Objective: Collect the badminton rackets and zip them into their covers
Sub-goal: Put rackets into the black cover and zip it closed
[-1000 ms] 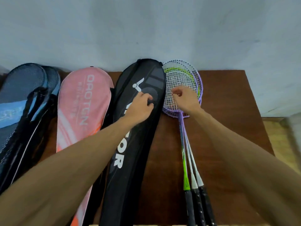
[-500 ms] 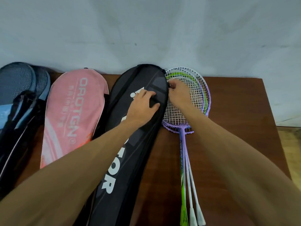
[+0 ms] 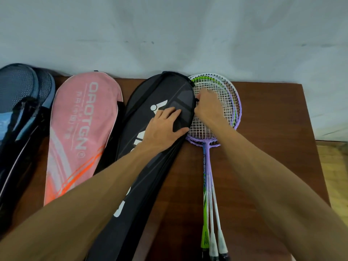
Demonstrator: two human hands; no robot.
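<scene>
While my left hand [image 3: 163,127] lies flat on the black racket cover [image 3: 165,87], fingers straight and spread, thumb out toward its right edge, it presses the fabric down and grips nothing.

Right hand [image 3: 207,108]: fingers curled, tips pinching a small dark zip tab [image 3: 197,99] on the cover's right edge, up near its rounded head end. The hand sits over racket strings just right of the cover.

Rackets [image 3: 228,98]: three, stacked, lying on the table directly right of the black cover, with the left rims of their heads meeting its edge. Frames are purple, green and white. The shafts run together down toward me, alongside the cover's narrow end. The grips are cut off by the bottom of the view. All three lie outside the covers.

Just left of the black cover: a pink cover [image 3: 82,119] with white lettering and orange stripes. Further left again: dark blue and black covers [image 3: 24,95], overlapping and partly out of view.

Everything lies on a brown wooden table [image 3: 267,132]. The black cover's head end reaches the pale wall [image 3: 169,34] behind it. Whether the black cover holds a racket, I cannot tell.
</scene>
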